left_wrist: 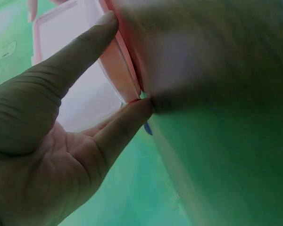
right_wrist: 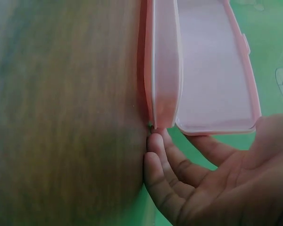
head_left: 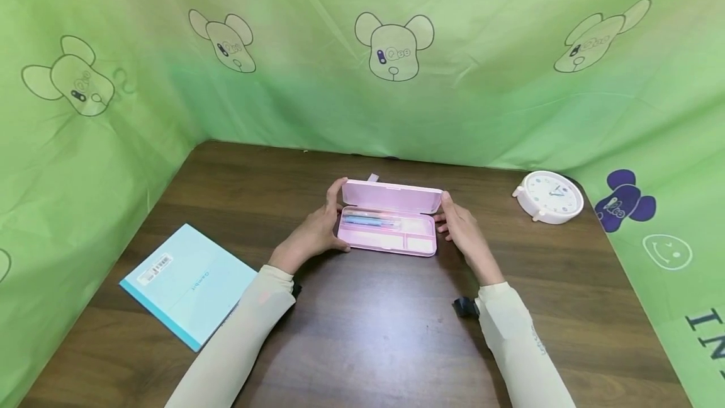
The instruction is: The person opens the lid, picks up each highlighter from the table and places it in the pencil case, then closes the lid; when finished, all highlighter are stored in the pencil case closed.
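Note:
In the head view a pink pencil case [head_left: 376, 242] lies on the table with its lid [head_left: 391, 195] raised along the far side. Inside, a few pens [head_left: 370, 220] lie in the long compartment. My left hand [head_left: 314, 232] grips the case's left end, its thumb at the near corner and a finger up by the lid. At the right end, my right hand [head_left: 466, 228] holds the lid's edge with the thumb. The right wrist view shows its bent fingers [right_wrist: 162, 176] low beside the case, fingertips near the table. Both palms face the case.
A light blue notebook [head_left: 189, 285] lies at the left, partly behind the left sleeve. On the far right sits a round white clock [head_left: 550, 195]. A small pale tab [head_left: 372, 177] shows behind the lid. Green printed cloth [head_left: 317, 99] walls the table's back and sides.

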### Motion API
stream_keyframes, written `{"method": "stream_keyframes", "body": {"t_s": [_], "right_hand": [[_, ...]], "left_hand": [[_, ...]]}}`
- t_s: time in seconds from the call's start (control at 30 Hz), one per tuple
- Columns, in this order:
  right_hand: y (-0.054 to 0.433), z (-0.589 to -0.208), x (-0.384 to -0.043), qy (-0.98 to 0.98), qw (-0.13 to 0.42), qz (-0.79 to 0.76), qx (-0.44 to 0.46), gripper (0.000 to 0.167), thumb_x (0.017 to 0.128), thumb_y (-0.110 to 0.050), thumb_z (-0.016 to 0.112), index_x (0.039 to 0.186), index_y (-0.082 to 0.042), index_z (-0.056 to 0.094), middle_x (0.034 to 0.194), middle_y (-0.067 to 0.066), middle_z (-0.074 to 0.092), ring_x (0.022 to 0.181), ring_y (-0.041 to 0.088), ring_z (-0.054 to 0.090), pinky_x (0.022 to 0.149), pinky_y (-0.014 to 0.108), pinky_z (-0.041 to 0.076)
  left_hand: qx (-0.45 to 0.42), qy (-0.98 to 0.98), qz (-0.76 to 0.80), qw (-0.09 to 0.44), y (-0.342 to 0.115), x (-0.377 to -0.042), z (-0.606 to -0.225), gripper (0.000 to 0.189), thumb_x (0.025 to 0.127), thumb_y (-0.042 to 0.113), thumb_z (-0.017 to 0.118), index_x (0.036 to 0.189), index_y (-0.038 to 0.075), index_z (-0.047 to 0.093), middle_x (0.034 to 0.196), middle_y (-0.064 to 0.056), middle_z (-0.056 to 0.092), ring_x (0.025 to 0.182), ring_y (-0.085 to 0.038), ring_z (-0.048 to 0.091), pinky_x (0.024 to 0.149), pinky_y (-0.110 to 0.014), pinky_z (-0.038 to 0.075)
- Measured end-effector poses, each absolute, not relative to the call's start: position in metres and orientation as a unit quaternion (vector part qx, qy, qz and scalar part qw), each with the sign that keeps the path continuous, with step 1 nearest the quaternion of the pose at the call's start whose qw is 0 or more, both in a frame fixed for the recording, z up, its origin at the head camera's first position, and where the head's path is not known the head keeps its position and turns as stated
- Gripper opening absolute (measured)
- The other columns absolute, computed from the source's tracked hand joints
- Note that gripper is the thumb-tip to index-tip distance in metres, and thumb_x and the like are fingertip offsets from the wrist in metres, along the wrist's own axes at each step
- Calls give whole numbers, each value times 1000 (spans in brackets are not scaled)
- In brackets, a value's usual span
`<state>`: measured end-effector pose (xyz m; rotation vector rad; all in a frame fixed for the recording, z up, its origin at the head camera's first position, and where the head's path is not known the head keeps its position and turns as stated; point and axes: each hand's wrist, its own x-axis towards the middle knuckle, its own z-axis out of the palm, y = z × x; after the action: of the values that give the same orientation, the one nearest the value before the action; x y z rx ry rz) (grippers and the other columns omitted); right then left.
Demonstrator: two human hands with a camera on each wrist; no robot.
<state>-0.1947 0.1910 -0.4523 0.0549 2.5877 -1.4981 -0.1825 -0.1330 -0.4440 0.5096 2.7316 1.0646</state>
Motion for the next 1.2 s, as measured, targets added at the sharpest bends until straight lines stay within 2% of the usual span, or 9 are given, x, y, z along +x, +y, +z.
{"method": "stream_keyframes", "body": {"t_s": [0.13, 0.27, 0.4, 0.47, 0.53, 0.7, 0.83, 1.03, 1.2], "right_hand": [[193, -453, -195, 857, 78, -510, -8, 75, 118, -54, 29, 145, 10, 57, 138, 33, 66, 106, 39, 70, 77, 31, 56], [205, -457, -194, 835, 102, -534, -86, 63, 120, -41, 33, 157, 8, 48, 150, 34, 57, 125, 48, 64, 94, 38, 56], [221, -462, -193, 811, 134, -550, -145, 56, 120, -30, 40, 163, 6, 41, 160, 31, 48, 136, 49, 58, 108, 44, 53], [227, -463, -193, 805, 144, -553, -159, 55, 119, -28, 45, 163, 5, 42, 162, 29, 47, 140, 47, 56, 111, 42, 52], [233, -464, -192, 809, 148, -546, -161, 54, 117, -28, 52, 163, 0, 46, 162, 23, 50, 145, 40, 53, 113, 33, 48], [241, -466, -191, 818, 163, -528, -162, 57, 108, -22, 70, 160, -7, 54, 160, 17, 55, 147, 35, 51, 107, 18, 45], [241, -466, -191, 824, 172, -510, -180, 63, 102, -13, 77, 160, -4, 53, 161, 24, 51, 144, 43, 53, 110, 28, 49], [235, -465, -191, 843, 145, -468, -223, 68, 99, -4, 79, 159, 4, 49, 162, 30, 46, 140, 49, 55, 115, 55, 45], [231, -464, -191, 855, 131, -443, -234, 72, 98, -6, 81, 161, 3, 47, 166, 30, 41, 140, 48, 55, 116, 57, 44]], "left_hand": [[173, 917, 351, 75, -134, -183, -444, 120, 78, 3, 98, 156, 16, 8, 142, -32, 61, 116, -45, 67, 103, -57, 53], [189, 918, 341, 68, -135, -185, -451, 106, 78, 5, 100, 146, 14, 20, 135, -30, 59, 103, -44, 67, 94, -58, 55], [218, 917, 330, 49, -142, -206, -489, 103, 75, 12, 103, 145, 15, 26, 134, -21, 57, 104, -39, 65, 90, -58, 56], [228, 918, 322, 35, -146, -216, -508, 105, 74, 16, 104, 147, 17, 28, 136, -18, 58, 112, -36, 64, 93, -57, 55], [233, 918, 319, 35, -149, -221, -518, 105, 74, 21, 104, 151, 19, 32, 141, -15, 58, 123, -34, 62, 100, -57, 53], [228, 925, 299, 58, -144, -207, -490, 89, 83, 17, 98, 152, 9, 42, 148, -21, 57, 133, -39, 59, 109, -58, 49], [213, 930, 288, 86, -134, -184, -451, 74, 89, 10, 92, 147, 1, 47, 148, -26, 56, 135, -42, 58, 112, -57, 47], [218, 937, 262, 81, -132, -179, -445, 73, 91, 10, 90, 150, -3, 49, 149, -27, 55, 139, -42, 55, 114, -57, 46], [211, 935, 270, 89, -134, -180, -445, 78, 90, 15, 91, 154, -2, 48, 152, -28, 53, 141, -44, 54, 116, -58, 45]]}}
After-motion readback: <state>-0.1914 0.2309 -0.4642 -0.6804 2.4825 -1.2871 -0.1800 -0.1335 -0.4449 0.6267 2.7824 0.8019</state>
